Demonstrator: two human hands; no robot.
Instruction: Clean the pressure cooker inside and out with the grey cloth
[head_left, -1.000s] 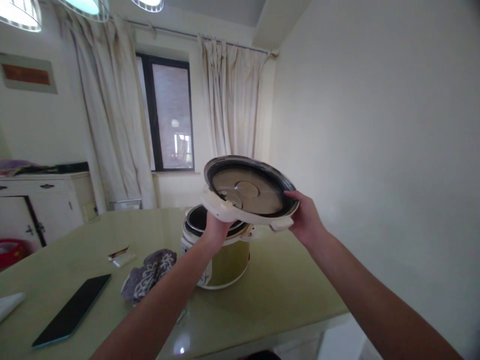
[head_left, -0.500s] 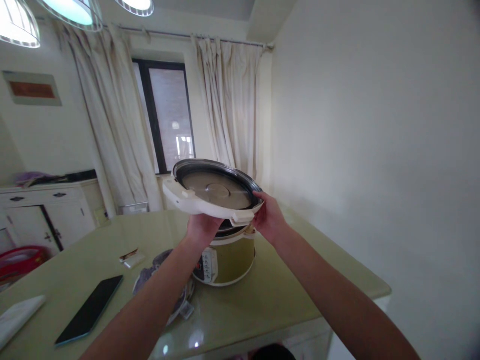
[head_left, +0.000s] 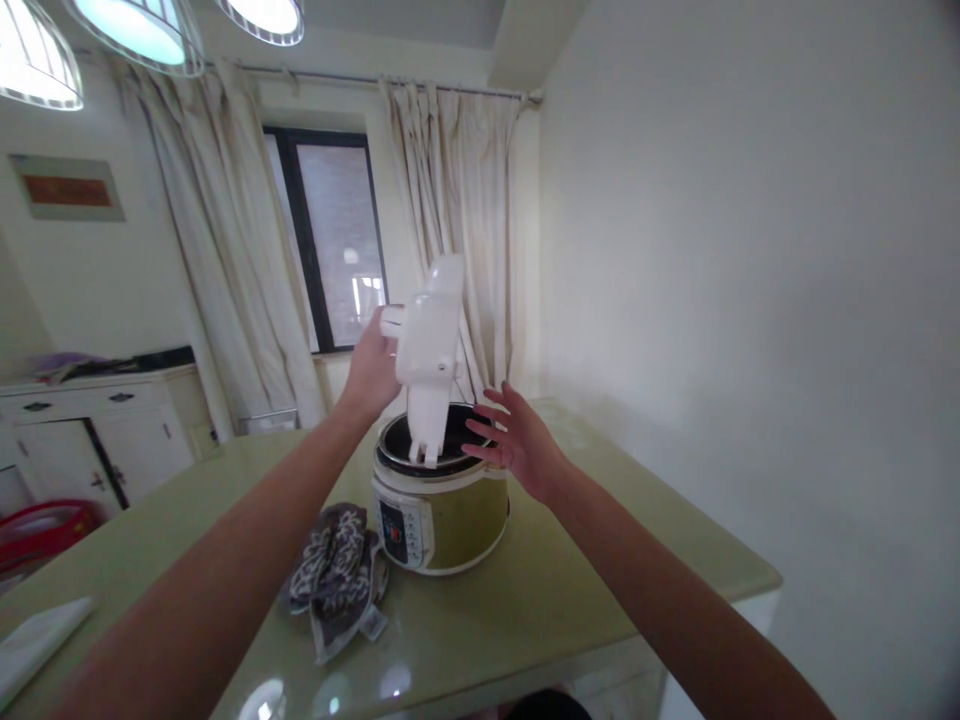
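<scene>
My left hand [head_left: 373,368] grips the handle of a white pressure cooker lid [head_left: 431,345], which stands nearly on edge above the pot. The lid's lower end overlaps the rim of the electric pressure cooker [head_left: 461,525], a yellow-green pot with a dark inside and a front button panel. Just right of the lid, my right hand [head_left: 525,445] hovers by the rim with fingers spread, holding nothing. A grey-and-white patterned cloth [head_left: 341,575] lies crumpled left of the cooker.
The pale green table [head_left: 555,600] carries the cooker. At its left edge lies a white flat object [head_left: 41,635]. A wall [head_left: 750,300] runs along the right side. Behind are curtains [head_left: 217,250], a window [head_left: 341,240] and a white cabinet [head_left: 127,420].
The lid has turned from lying tilted with its underside up to standing on edge. My right hand has let go of it, while my left hand has risen with it.
</scene>
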